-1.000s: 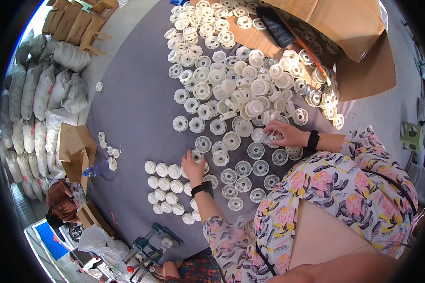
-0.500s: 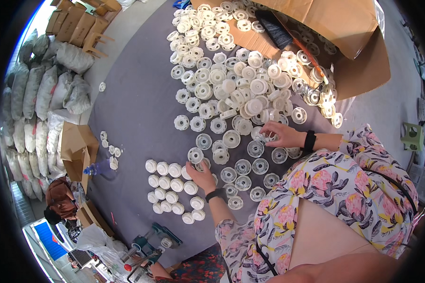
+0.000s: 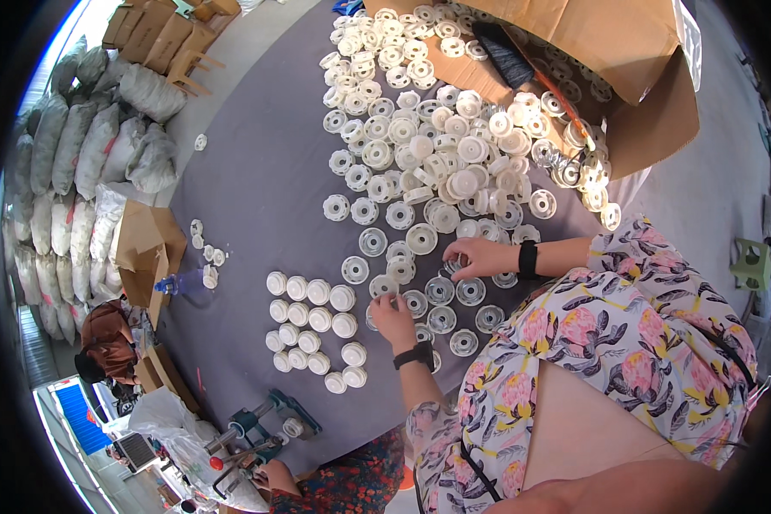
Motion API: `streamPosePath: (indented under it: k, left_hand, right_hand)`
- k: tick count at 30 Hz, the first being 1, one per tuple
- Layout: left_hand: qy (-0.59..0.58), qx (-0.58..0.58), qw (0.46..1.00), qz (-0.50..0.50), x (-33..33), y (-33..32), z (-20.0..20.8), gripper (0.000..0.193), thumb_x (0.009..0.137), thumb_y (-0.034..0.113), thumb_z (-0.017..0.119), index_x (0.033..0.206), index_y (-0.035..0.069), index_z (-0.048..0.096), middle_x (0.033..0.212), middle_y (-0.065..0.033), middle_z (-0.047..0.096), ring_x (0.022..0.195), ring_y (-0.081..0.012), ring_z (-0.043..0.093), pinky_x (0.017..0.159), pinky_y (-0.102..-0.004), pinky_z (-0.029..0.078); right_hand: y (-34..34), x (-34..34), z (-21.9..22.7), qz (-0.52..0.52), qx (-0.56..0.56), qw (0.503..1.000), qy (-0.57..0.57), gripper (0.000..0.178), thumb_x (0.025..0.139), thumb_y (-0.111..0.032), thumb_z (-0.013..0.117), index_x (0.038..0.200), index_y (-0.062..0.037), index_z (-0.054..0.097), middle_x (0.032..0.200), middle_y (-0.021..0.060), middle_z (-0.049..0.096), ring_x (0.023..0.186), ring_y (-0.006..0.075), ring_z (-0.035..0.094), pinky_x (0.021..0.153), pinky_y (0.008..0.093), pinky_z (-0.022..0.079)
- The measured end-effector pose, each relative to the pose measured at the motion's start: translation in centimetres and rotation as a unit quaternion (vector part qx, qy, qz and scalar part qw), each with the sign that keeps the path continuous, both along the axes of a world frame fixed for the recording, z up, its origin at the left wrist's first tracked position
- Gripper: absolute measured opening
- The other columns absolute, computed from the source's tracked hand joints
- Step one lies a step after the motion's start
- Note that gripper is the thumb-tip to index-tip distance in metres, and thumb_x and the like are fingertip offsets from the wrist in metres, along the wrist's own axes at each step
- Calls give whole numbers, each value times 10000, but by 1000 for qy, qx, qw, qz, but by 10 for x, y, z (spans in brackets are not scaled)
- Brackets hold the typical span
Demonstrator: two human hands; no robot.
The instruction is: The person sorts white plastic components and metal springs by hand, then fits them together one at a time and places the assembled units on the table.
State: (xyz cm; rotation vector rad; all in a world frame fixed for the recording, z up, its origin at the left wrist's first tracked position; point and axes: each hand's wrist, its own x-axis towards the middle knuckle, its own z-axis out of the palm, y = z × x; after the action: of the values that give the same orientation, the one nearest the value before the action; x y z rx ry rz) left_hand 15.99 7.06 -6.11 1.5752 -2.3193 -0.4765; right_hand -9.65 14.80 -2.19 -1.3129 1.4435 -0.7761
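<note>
My left hand [image 3: 393, 323] has its fingers curled at the near edge of a round white plastic wheel [image 3: 384, 286], gripping it low over the grey table. To the right, my right hand [image 3: 480, 257] is bent palm-down, fingertips closed around a clear plastic wheel [image 3: 451, 265] that they partly cover. More clear wheels [image 3: 439, 290] lie flat between and below the hands. Beyond them spreads a big loose heap of white wheels [image 3: 463, 150]. Left of my left hand, white domed pieces [image 3: 319, 319] stand in short rows.
An open cardboard box [image 3: 660, 120] lies tipped at the far right, with a black-bristled brush [image 3: 501, 56] by its mouth. A green hand press [image 3: 274, 411] stands at the near left, a co-worker's hand [image 3: 276, 476] beside it. Stuffed sacks [image 3: 77, 146] are stacked along the left.
My right hand has come left and nearer, down to the clear wheels. My left hand has shifted right with the white wheel, away from the domed rows. The whole view has swung slightly.
</note>
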Motion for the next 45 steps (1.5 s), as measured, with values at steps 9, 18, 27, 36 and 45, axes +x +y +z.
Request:
streamPosePath:
  k: [9, 18, 27, 36, 45]
  left_hand:
    - [247, 156, 953, -81, -51, 16, 61, 412, 678, 85, 747, 1058, 34, 595, 1048, -125, 549, 945, -246, 565, 805, -340, 468]
    - [399, 252, 871, 134, -23, 6, 7, 307, 771, 32, 695, 1045, 19, 557, 1003, -67, 585, 930, -118, 543, 796, -262, 450]
    - [46, 71, 992, 96, 2, -25, -4, 348, 749, 125, 678, 1047, -7, 556, 1017, -169, 573, 910, -337, 534, 821, -415, 422]
    - [107, -8, 987, 120, 4, -12, 7, 331, 786, 95, 641, 1059, -53, 527, 970, -187, 519, 907, -334, 511, 776, -418, 415]
    - [109, 8, 994, 5, -72, 35, 27, 247, 797, 90, 624, 992, -47, 560, 952, -167, 538, 891, -314, 520, 772, -412, 410]
  right_hand:
    - [2, 6, -6, -25, 91, 995, -42, 476, 742, -324, 712, 1062, -3, 566, 943, 111, 593, 836, 187, 599, 736, 295, 493]
    - [-2, 14, -1, -109, 224, 922, -297, 409, 833, -247, 651, 1130, -2, 511, 965, 58, 592, 813, 129, 594, 683, 271, 515]
    - [25, -40, -2, -169, 178, 930, -275, 324, 860, -262, 611, 1084, -38, 548, 878, 26, 597, 717, 104, 583, 608, 249, 494]
    - [108, -165, -22, -356, 35, 911, 206, 252, 763, -235, 638, 938, -57, 603, 903, 106, 626, 821, 250, 592, 723, 355, 474]
    - [112, -159, -57, -316, -27, 884, 343, 521, 690, -215, 701, 1158, -92, 509, 1116, 142, 482, 1067, 313, 477, 914, 382, 400]
